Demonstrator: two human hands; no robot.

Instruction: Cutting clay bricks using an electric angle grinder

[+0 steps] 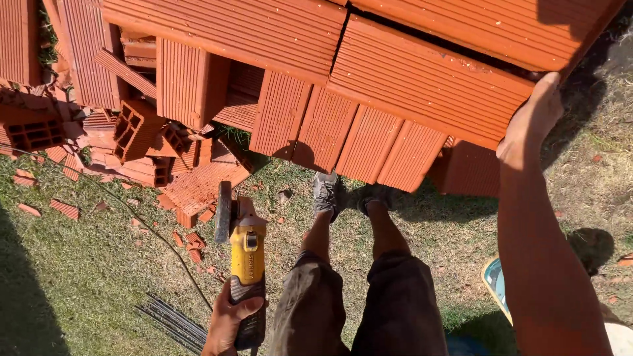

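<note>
My left hand grips the handle of a yellow and black angle grinder, held low on the left with its disc pointing away from me. My right hand reaches up and rests on the corner of a large ribbed red clay block at the top of a stack. The fingers curl over the block's right edge. My legs in dark shorts and my grey shoes stand on the grass just before the stack.
Stacked hollow red bricks fill the top of the view. Broken brick pieces and shards litter the grass on the left. Thin steel rods lie on the ground at the lower left. A cable runs across the grass.
</note>
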